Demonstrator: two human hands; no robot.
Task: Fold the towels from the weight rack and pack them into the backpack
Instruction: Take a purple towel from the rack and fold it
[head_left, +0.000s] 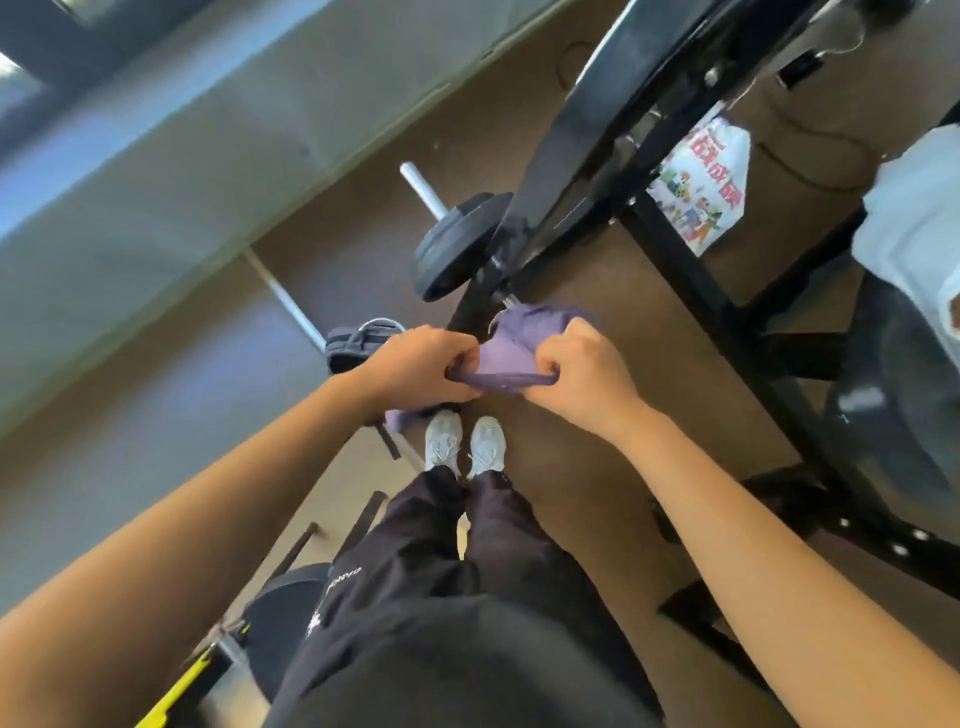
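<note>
Midway through a fold, a soft purple cloth towel (506, 358) is held in the air above the brown floor (561, 509), just in front of the black steel weight rack (597, 156). Its near edge is pinched by the left hand (421, 364) and the right hand (576, 369), each grip closed tight on the fabric, with the knuckles close together. Folding is judged to be the step in hand, and nothing is seen packed. A dark grey bag with a looped handle (358, 343), possibly the backpack, lies on the floor just beyond the left hand. Next, the halves would need to be squared before being carried to it.
</note>
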